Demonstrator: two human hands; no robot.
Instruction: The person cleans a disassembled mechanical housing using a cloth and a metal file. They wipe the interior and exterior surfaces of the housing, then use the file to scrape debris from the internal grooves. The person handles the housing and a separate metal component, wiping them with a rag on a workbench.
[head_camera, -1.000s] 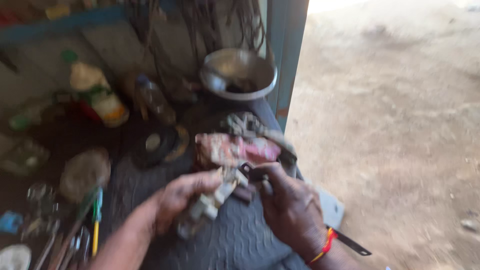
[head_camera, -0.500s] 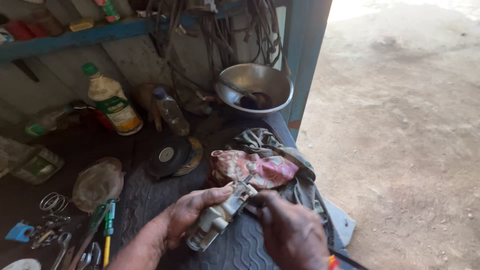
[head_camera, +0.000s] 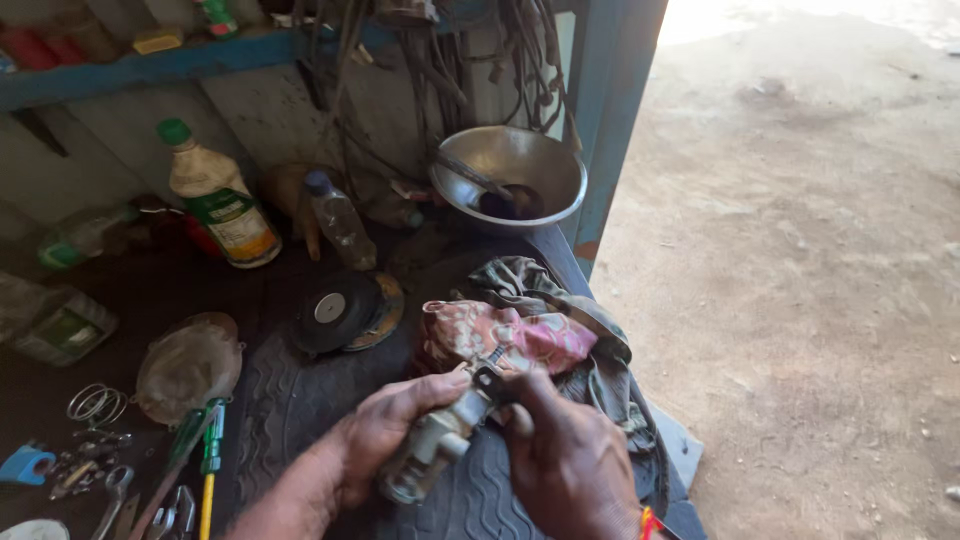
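Observation:
My left hand (head_camera: 375, 438) grips a dirty grey metal part (head_camera: 432, 447), a small cylindrical mechanical piece, from its left side. My right hand (head_camera: 565, 455) closes over the part's upper end, where a small dark piece (head_camera: 488, 378) sticks up. Both hands hover low over a black ribbed rubber mat (head_camera: 290, 390). A pink patterned rag (head_camera: 500, 335) lies just beyond the hands, on top of a grey-green cloth (head_camera: 560, 295).
A metal bowl (head_camera: 505, 170) with a dark tool stands at the back. Plastic bottles (head_camera: 215, 195), a black grinding disc (head_camera: 335, 310), a round dusty lid (head_camera: 188, 365), a green-handled screwdriver (head_camera: 210, 450), wire rings and wrenches lie to the left. Bare dirt ground (head_camera: 800, 250) stretches right.
The blurred view steadied and shifted slightly. My hands turned the grey part and my right hand moved over its upper end.

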